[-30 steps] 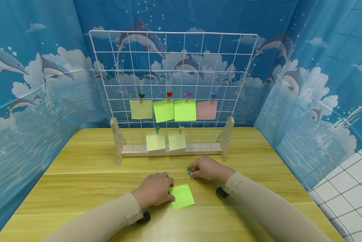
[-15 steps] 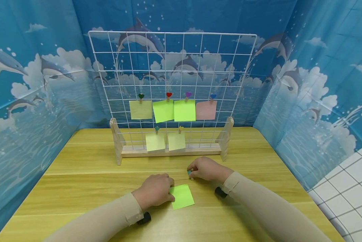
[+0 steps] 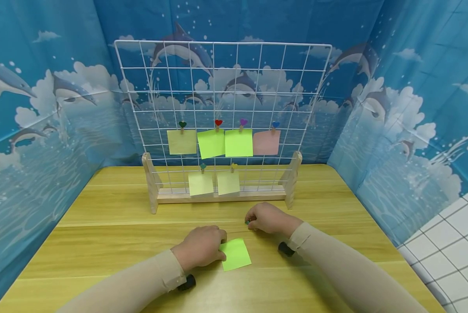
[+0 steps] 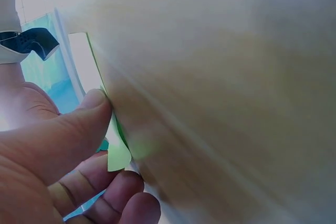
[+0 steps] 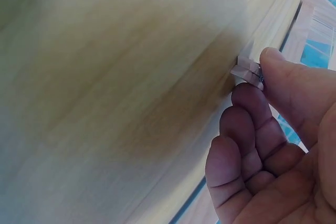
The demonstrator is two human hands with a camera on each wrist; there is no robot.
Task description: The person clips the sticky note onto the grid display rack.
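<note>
On the tabletop lies a bright green sticky note (image 3: 237,255), its left edge pinched between the thumb and fingers of my left hand (image 3: 200,248). The left wrist view shows the thumb on the note (image 4: 119,156), whose edge bends near the fingertips. My right hand (image 3: 269,218), a little farther back and to the right, holds a small wooden clothespin (image 5: 249,72) between thumb and index finger. A bit of teal on the clothespin shows at the fingertips in the head view; the rest of it is mostly covered there.
Behind the hands stands a white wire grid rack on a wooden base (image 3: 222,198). Several notes, such as a pink note (image 3: 267,142) and a pale yellow note (image 3: 200,183), hang from it on heart-topped clothespins. A dolphin-print curtain (image 3: 34,130) surrounds the wooden table (image 3: 101,230).
My right hand has turned the clothespin in its fingers and shifted slightly right, so less of it shows. The left hand and the green note have hardly moved.
</note>
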